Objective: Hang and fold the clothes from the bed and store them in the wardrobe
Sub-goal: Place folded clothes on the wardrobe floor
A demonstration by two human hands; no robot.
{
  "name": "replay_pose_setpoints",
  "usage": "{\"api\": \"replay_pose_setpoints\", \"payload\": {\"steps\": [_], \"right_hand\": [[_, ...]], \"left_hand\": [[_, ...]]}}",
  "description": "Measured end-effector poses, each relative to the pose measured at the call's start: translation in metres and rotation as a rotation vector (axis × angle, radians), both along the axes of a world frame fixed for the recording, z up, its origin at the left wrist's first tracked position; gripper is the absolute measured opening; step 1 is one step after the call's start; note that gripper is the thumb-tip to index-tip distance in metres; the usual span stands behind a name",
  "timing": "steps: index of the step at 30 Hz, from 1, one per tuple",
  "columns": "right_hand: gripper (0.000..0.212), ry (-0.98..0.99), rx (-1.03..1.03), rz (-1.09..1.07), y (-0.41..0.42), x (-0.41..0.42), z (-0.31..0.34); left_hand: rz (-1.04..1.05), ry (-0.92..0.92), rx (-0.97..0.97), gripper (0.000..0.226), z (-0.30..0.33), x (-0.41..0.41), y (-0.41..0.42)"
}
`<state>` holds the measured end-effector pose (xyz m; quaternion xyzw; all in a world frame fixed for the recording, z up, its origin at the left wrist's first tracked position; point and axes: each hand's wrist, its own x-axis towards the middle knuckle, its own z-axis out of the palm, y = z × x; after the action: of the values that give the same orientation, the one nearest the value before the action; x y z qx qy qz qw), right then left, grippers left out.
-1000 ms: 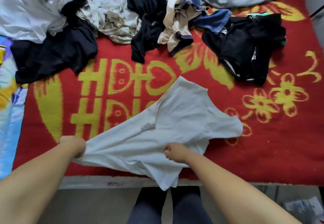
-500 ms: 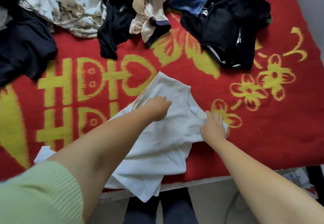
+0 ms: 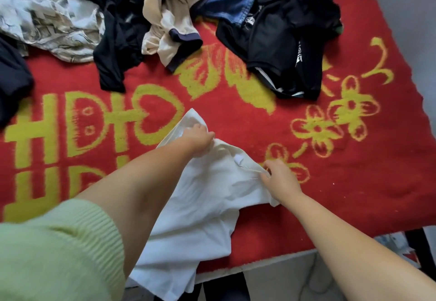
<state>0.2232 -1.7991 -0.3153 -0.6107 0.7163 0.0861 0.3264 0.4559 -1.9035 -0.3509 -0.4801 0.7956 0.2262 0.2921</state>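
A white T-shirt (image 3: 203, 208) lies across the near part of the red and yellow blanket (image 3: 354, 194), its lower end hanging over the bed's front edge. My left hand (image 3: 199, 139) grips the shirt's far end, near its upper corner. My right hand (image 3: 280, 178) pinches the shirt's right edge by the collar, beside a small white label. The shirt is stretched between the two hands.
Loose clothes lie along the far side of the bed: a pale patterned garment (image 3: 49, 17), a dark navy one (image 3: 118, 31), a cream one with dark cuffs (image 3: 169, 29), blue denim (image 3: 232, 1) and a black heap (image 3: 290, 39). The floor shows below the bed's edge.
Both hands left the shirt's near edge and reached forward to its far end. The left hand has gone a little farther and now grips the cloth; the right pinches the collar edge.
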Motion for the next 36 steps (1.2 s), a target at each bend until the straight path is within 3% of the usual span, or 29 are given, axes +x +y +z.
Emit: {"api": "replay_pose_setpoints", "payload": {"steps": [5,8,11,14,18,22,25,28,31,34,36], "right_hand": [[0.018,-0.132,-0.205,0.079,-0.027,0.003,0.033],[0.016,-0.190,-0.290,0.027,-0.034,0.013,0.056],[0.014,-0.240,-0.305,-0.054,-0.043,0.024,0.085],[0.008,-0.327,-0.242,-0.155,-0.056,0.040,0.119],[0.017,-0.466,-0.167,-0.067,-0.064,0.075,0.168],[0.027,-0.505,-0.046,0.165,-0.062,0.109,0.229],[0.014,-0.421,0.011,0.392,-0.067,0.118,0.267],[0.004,-0.401,-0.135,0.387,-0.079,0.114,0.304],[0.032,-0.452,-0.386,0.327,-0.085,0.109,0.348],[0.033,-0.614,-0.576,0.280,-0.084,0.110,0.384],[0.031,-0.718,-0.647,0.266,-0.081,0.114,0.417]], "left_hand": [[0.075,0.257,-0.245,0.027,0.030,0.006,0.001],[0.324,0.552,-0.254,0.015,0.069,0.013,0.004],[0.541,0.724,-0.300,0.020,0.132,0.040,-0.001],[0.491,0.729,-0.441,0.015,0.200,0.077,-0.009],[0.352,0.662,-0.596,0.017,0.267,0.135,-0.006],[0.377,0.596,-0.734,0.024,0.317,0.198,0.016],[0.438,0.587,-0.849,0.025,0.343,0.235,0.035],[0.463,0.544,-0.909,0.025,0.370,0.261,0.054],[0.441,0.545,-0.969,0.029,0.403,0.276,0.074],[0.440,0.630,-0.994,0.030,0.437,0.279,0.083],[0.499,0.700,-0.924,0.043,0.468,0.277,0.089]]}}
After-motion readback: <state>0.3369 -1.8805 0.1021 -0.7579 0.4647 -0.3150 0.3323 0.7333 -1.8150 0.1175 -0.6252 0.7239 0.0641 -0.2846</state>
